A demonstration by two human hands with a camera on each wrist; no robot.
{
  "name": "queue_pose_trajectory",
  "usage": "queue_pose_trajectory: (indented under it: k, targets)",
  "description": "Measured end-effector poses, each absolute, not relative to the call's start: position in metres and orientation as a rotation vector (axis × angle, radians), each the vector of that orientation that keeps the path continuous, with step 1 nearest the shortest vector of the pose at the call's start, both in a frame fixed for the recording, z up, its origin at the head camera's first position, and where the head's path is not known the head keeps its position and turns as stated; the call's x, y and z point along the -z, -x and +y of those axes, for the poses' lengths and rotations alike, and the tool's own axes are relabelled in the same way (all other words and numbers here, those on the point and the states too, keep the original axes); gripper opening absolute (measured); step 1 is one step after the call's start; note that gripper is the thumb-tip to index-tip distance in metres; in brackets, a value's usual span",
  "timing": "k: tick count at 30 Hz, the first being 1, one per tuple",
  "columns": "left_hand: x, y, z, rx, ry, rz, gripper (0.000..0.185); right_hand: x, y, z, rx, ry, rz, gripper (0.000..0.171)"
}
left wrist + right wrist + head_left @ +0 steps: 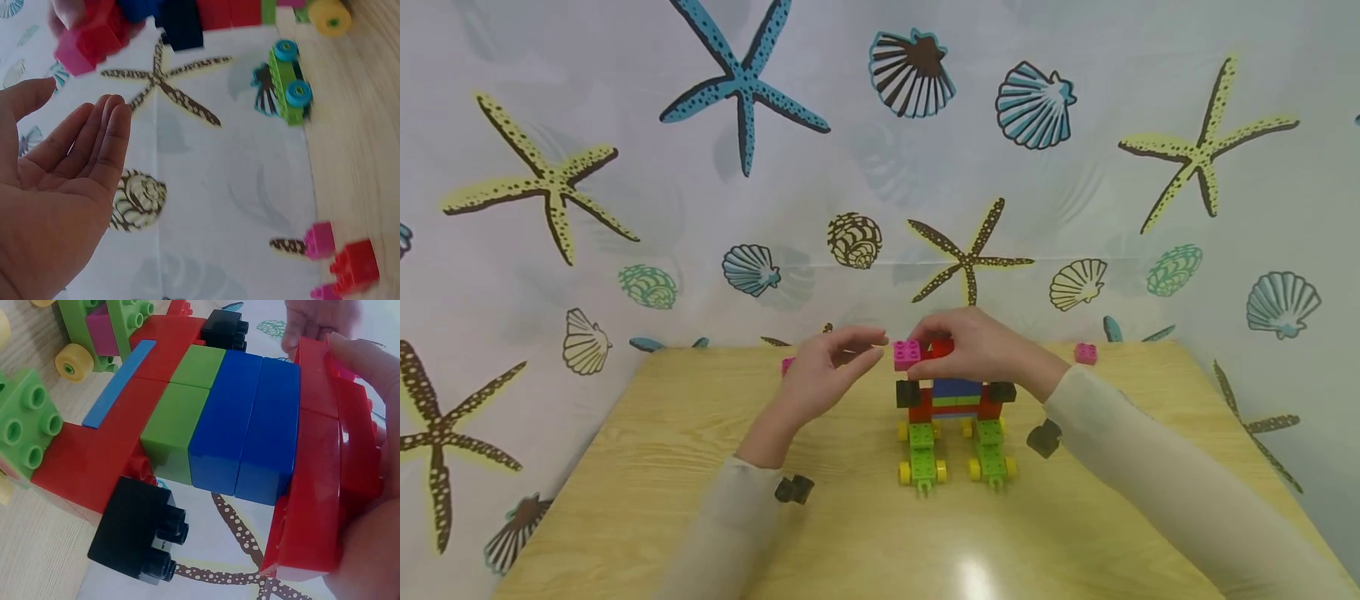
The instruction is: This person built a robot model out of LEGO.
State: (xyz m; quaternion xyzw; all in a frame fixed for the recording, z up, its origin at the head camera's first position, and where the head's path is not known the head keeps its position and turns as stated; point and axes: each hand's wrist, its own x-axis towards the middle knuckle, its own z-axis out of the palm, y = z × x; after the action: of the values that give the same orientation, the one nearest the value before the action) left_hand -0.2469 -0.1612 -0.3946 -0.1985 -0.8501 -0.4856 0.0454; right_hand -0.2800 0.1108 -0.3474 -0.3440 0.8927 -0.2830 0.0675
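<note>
A figure of toy building bricks stands on the table, with blue bricks (957, 388) and green ones in its middle. Black bricks (134, 528) stick out at its sides, and two green wheeled bases (922, 454) with yellow wheels carry it. My right hand (966, 346) grips the red bricks (309, 494) across the top, thumb and fingers curled round them. At their left end sits a pink brick (907, 355), studs showing. My left hand (827, 375) is held just left of that pink brick, fingers loosely bent and holding nothing.
One loose pink brick (1086, 353) lies at the back right of the table. Behind my left hand are a red brick (356, 265) and pink bricks (320, 240). A green wheeled piece (287, 87) with teal wheels stands behind the figure. A shell-patterned curtain (850, 167) hangs along the back edge.
</note>
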Motion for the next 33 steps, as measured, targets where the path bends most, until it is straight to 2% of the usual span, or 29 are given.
queue_pose_trajectory:
  k: [14,22,33]
  targets:
    - [0.433,0.294,-0.226,1.381,0.333,-2.68,0.036,0.351,0.282,0.112,0.876,1.021,2.687,0.037]
    - [0.449,0.32,-0.26,1.326,0.147,-2.758,0.044,0.353,0.283,0.113,0.878,1.031,2.697,0.039]
    - [0.476,0.335,-0.281,1.28,-0.04,-2.915,0.054,0.353,0.283,0.113,0.879,1.021,2.687,0.04]
